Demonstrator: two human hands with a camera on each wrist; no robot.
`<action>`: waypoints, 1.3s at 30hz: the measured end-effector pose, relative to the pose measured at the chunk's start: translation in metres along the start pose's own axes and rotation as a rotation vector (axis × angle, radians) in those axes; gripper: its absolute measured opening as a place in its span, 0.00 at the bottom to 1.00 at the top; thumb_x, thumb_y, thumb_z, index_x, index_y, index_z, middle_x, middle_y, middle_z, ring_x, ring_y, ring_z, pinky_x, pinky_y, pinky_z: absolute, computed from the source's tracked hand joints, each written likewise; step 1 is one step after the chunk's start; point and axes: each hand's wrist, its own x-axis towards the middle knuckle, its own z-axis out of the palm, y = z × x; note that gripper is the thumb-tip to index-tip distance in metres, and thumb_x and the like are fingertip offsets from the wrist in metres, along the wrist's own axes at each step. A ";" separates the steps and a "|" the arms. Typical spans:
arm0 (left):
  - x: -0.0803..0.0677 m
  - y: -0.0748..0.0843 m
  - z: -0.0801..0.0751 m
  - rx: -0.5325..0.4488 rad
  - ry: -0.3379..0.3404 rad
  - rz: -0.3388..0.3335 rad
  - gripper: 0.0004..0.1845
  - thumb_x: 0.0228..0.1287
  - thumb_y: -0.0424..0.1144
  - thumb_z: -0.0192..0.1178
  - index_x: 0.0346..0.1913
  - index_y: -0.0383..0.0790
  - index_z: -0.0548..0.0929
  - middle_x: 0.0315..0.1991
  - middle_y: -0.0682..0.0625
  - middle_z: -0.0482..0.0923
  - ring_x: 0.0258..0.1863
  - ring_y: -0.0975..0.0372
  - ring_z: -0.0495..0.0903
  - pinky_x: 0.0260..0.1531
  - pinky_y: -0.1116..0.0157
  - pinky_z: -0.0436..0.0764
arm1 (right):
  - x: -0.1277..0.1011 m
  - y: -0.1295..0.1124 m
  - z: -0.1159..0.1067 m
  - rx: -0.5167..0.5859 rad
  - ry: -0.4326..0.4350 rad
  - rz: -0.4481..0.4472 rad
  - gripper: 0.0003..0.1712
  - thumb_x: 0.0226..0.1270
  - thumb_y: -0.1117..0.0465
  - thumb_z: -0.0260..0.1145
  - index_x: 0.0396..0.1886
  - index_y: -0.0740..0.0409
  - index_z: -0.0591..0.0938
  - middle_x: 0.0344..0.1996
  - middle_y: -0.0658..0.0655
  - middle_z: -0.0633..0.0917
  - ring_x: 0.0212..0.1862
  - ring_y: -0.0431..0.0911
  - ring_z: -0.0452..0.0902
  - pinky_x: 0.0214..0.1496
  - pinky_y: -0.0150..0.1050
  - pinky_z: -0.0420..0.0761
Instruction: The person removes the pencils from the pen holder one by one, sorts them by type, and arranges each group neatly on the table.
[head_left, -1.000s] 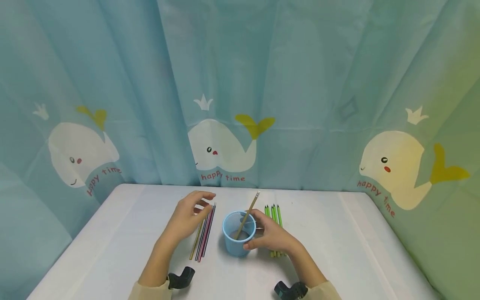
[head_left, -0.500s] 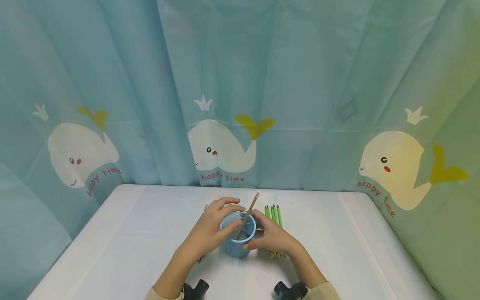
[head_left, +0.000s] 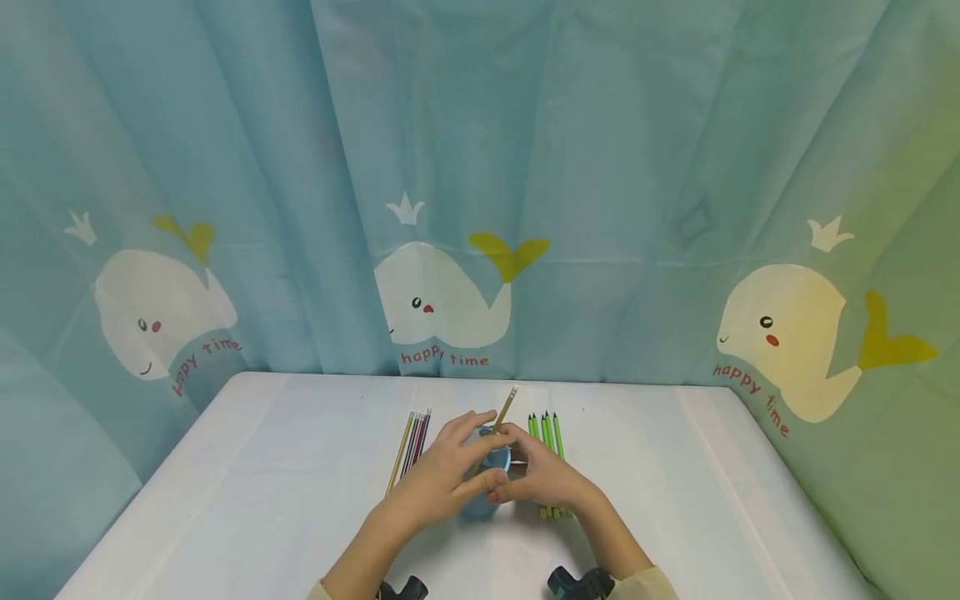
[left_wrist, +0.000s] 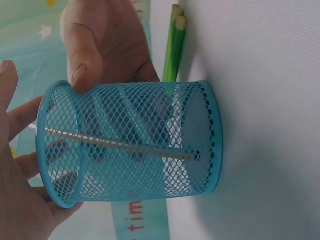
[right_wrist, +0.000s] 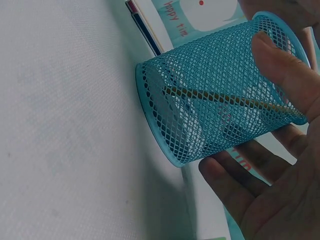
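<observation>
A light blue mesh pencil cup point(left_wrist: 140, 145) stands on the table. Inside it leans one yellowish pencil point(head_left: 507, 407), eraser end up, its lower end seen through the mesh in the right wrist view. My right hand point(head_left: 551, 477) holds the cup from the right, thumb on the near side near the rim and fingers behind. Over the cup's mouth reaches my left hand point(head_left: 438, 475), fingers spread loosely around the rim and close to the pencil. That hand covers much of the cup in the head view.
Several dark and gold pencils point(head_left: 412, 442) lie left of the cup, partly behind the left forearm. Several green pencils point(head_left: 547, 429) lie to its right, partly behind the right hand. A curtain point(head_left: 615, 317) with whale prints hangs behind the white table point(head_left: 675, 467).
My left hand has moved right from above the dark pencils to the cup's mouth. The right hand has stayed on the cup, and the pencil inside leans as before.
</observation>
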 end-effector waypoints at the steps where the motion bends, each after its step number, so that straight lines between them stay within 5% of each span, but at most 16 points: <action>1: 0.000 0.000 0.001 0.017 -0.005 -0.003 0.26 0.71 0.60 0.53 0.68 0.58 0.75 0.77 0.55 0.57 0.77 0.48 0.54 0.66 0.40 0.70 | 0.000 0.000 0.000 -0.002 0.000 0.003 0.43 0.55 0.58 0.78 0.68 0.52 0.67 0.59 0.53 0.78 0.57 0.50 0.78 0.60 0.37 0.81; 9: 0.002 0.000 0.004 0.150 -0.048 0.000 0.33 0.71 0.63 0.49 0.73 0.52 0.70 0.76 0.49 0.60 0.75 0.45 0.57 0.69 0.42 0.68 | 0.000 0.000 0.000 -0.016 0.002 -0.021 0.48 0.55 0.58 0.79 0.73 0.50 0.64 0.67 0.58 0.73 0.64 0.54 0.74 0.65 0.50 0.78; 13: 0.002 -0.001 0.004 0.183 -0.048 0.007 0.33 0.72 0.63 0.49 0.72 0.48 0.71 0.75 0.47 0.62 0.75 0.44 0.58 0.70 0.43 0.67 | 0.000 0.001 0.001 -0.005 0.000 -0.026 0.45 0.55 0.58 0.79 0.71 0.52 0.66 0.64 0.55 0.75 0.63 0.54 0.75 0.64 0.48 0.79; 26: 0.001 -0.002 0.001 0.179 -0.009 -0.019 0.35 0.70 0.64 0.50 0.73 0.50 0.69 0.72 0.49 0.67 0.74 0.47 0.60 0.67 0.45 0.72 | 0.002 0.001 0.000 0.029 -0.019 -0.023 0.45 0.56 0.59 0.77 0.71 0.50 0.66 0.59 0.55 0.79 0.60 0.55 0.77 0.60 0.37 0.80; 39: -0.001 0.000 -0.014 0.100 0.039 -0.046 0.33 0.68 0.63 0.54 0.69 0.48 0.74 0.69 0.50 0.69 0.72 0.51 0.64 0.66 0.45 0.73 | 0.001 -0.001 0.001 0.012 -0.005 -0.009 0.46 0.54 0.60 0.79 0.71 0.47 0.66 0.63 0.59 0.78 0.64 0.53 0.75 0.63 0.37 0.78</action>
